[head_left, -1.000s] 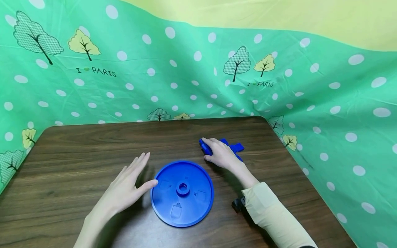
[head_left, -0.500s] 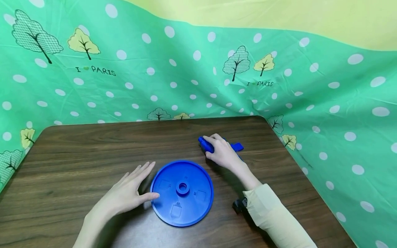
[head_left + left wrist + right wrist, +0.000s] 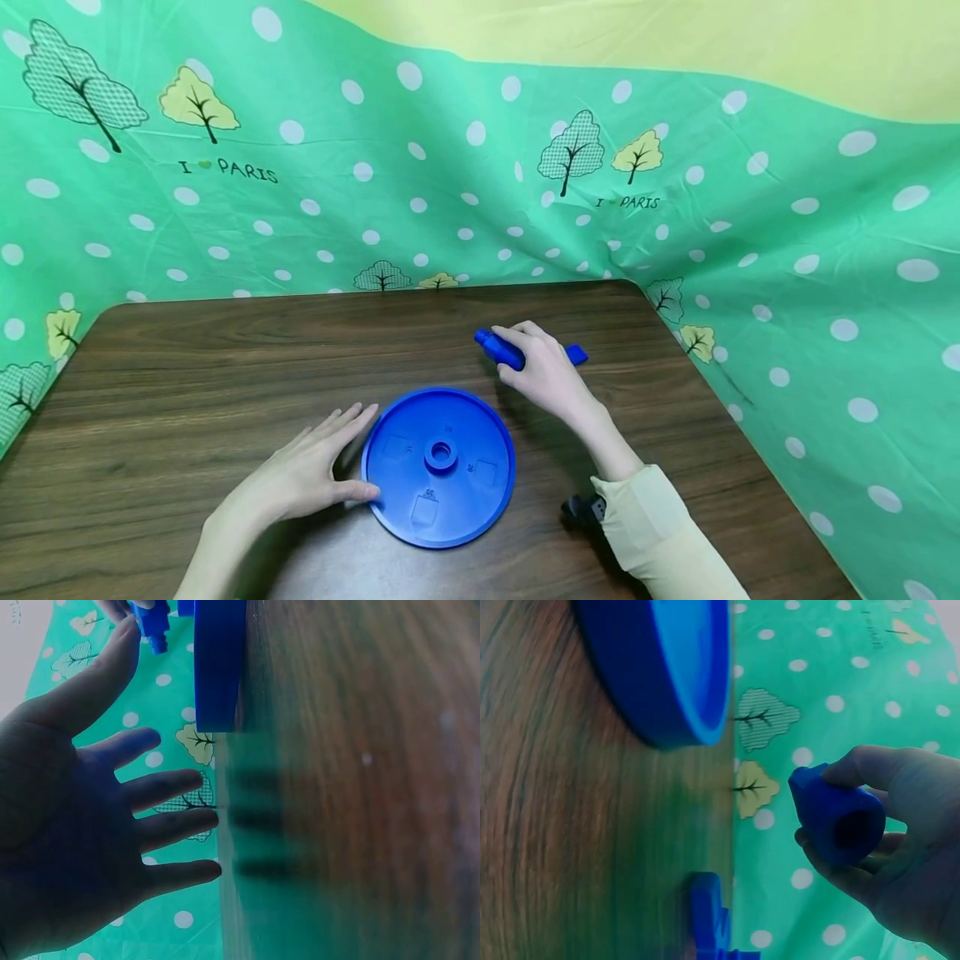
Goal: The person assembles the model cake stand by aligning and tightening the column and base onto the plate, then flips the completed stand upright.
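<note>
My right hand (image 3: 547,375) grips a blue hollow tube (image 3: 501,348) with a narrower stepped tip, raised over the table. In the right wrist view, the thumb and fingers curl round the tube (image 3: 832,814), and its dark open end shows. Partly hidden beyond that hand lies a flat blue piece with arms (image 3: 577,354). A round blue disc (image 3: 468,508) with a raised ring at its centre lies in front of me. Beside its left rim is my left hand (image 3: 303,477), fingers straight and spread, thumb tip overlapping the rim. The left wrist view shows this palm (image 3: 82,817) holding nothing.
The dark wood-grain table (image 3: 225,367) runs back to a green dotted cloth (image 3: 420,183) hanging behind and to the right. A small black device (image 3: 581,510) sits at the right sleeve's cuff (image 3: 637,517).
The right hand has lifted the blue tube from beside the flat piece and turned it, showing more of its tip. The left hand has shifted slightly towards me along the disc's left rim.
</note>
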Demonstrator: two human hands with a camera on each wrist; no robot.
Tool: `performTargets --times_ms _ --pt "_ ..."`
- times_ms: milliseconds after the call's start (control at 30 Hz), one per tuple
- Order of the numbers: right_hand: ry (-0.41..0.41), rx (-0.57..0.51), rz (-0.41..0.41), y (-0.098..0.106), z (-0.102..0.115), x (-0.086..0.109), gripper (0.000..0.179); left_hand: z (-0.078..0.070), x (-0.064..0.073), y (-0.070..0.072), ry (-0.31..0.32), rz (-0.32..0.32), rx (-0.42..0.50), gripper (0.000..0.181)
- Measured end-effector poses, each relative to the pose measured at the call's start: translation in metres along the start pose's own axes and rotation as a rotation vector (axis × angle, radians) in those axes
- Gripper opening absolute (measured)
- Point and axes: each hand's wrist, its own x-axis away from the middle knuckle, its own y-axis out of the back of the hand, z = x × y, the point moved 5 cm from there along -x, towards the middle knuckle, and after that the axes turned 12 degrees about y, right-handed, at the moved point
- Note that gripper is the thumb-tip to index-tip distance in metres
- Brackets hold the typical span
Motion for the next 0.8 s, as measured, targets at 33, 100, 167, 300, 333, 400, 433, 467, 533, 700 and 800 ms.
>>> performTargets --times_ms 33,100,167,300,333,400,433,467,533,700,800 --pt "0.003 -0.002 -0.003 0.002 0.002 0.001 0.053 0.001 0.0 -0.001 0.003 0.013 0.0 0.103" --pt "0.004 -0.009 -0.01 0.005 0.005 0.003 0.053 0.002 0.0 -0.002 0.009 0.033 -0.003 0.103" --pt "0.001 -0.02 -0.018 0.009 0.008 0.005 0.053 0.002 0.001 -0.004 0.014 0.047 -0.009 0.103" --pt "-0.002 -0.039 -0.033 0.015 0.015 0.009 0.053 0.002 0.001 -0.005 0.021 0.058 -0.025 0.102" --pt "-0.002 -0.043 -0.036 0.016 0.016 0.011 0.053 0.002 0.002 -0.005 0.025 0.063 -0.026 0.101" --pt "0.0 -0.047 -0.044 0.019 0.019 0.013 0.052 0.002 0.002 -0.005 0.029 0.068 -0.034 0.1" --pt "0.001 -0.047 -0.049 0.02 0.02 0.015 0.051 0.002 0.002 -0.005 0.033 0.072 -0.035 0.1" --pt "-0.001 -0.048 -0.054 0.021 0.021 0.016 0.051 0.002 0.002 -0.006 0.038 0.075 -0.037 0.1" --pt "-0.004 -0.049 -0.062 0.023 0.023 0.019 0.05 0.002 0.002 -0.006 0.045 0.079 -0.04 0.1" --pt "-0.017 -0.06 -0.078 0.028 0.027 0.025 0.049 0.002 0.001 -0.007 0.054 0.082 -0.056 0.1" --pt "-0.023 -0.069 -0.08 0.029 0.03 0.028 0.049 0.001 0.0 -0.008 0.054 0.082 -0.066 0.1"
